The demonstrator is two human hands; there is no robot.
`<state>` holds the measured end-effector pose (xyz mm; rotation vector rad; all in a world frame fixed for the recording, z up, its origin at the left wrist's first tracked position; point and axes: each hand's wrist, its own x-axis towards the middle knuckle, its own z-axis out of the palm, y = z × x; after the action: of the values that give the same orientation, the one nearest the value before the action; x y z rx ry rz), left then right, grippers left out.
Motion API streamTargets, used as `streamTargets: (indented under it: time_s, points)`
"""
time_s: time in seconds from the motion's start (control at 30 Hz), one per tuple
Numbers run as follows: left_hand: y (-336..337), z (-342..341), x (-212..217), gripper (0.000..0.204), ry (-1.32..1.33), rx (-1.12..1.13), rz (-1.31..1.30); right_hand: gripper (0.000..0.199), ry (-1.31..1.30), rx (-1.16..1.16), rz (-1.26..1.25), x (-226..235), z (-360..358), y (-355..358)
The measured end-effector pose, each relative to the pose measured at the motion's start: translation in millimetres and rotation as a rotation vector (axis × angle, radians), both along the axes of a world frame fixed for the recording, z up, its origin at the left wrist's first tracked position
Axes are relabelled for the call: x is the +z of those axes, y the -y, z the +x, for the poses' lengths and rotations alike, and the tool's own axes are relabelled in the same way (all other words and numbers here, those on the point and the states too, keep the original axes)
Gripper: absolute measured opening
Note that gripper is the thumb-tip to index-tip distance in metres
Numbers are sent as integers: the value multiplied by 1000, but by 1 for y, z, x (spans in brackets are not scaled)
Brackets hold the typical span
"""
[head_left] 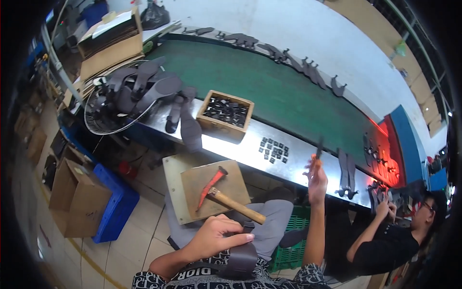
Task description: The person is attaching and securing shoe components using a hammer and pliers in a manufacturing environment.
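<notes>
My left hand (216, 236) rests low in the view, fingers curled over a dark grey strap piece (240, 257) on my lap. My right hand (316, 177) is raised toward the steel ledge, pinching a thin dark strap (318, 149) that sticks up from the fingers. A hammer (226, 195) with an orange-red head and wooden handle lies on a wooden board (192, 192) just above my left hand. Small black buckles (274, 149) lie scattered on the steel ledge (250, 144), left of my right hand.
A wooden box (226, 114) of black buckles sits on the ledge beside a heap of grey straps (144, 91) on a fan guard. A green conveyor belt (269, 86) carries more straps. Another person (385, 241) sits at right. Cardboard boxes (77, 197) and a blue crate (115, 202) stand below left.
</notes>
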<state>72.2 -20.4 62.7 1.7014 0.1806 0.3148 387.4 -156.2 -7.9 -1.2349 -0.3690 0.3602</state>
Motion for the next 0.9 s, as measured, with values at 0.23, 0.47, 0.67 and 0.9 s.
streamTargets:
  time_s: [0.23,0.47,0.67,0.9]
  points:
    - [-2,-4,10,30,-61,25,-13,17,-23,984,-466,70,-100,8]
    - [-4,-10,10,27,-83,19,2,19,702,1143,-676,120,-99,21]
    - [-3,-13,11,28,-42,-8,12,21,803,1225,-720,147,-103,17]
    - [-2,-17,10,28,-20,-3,-5,22,740,1254,-766,155,-107,16]
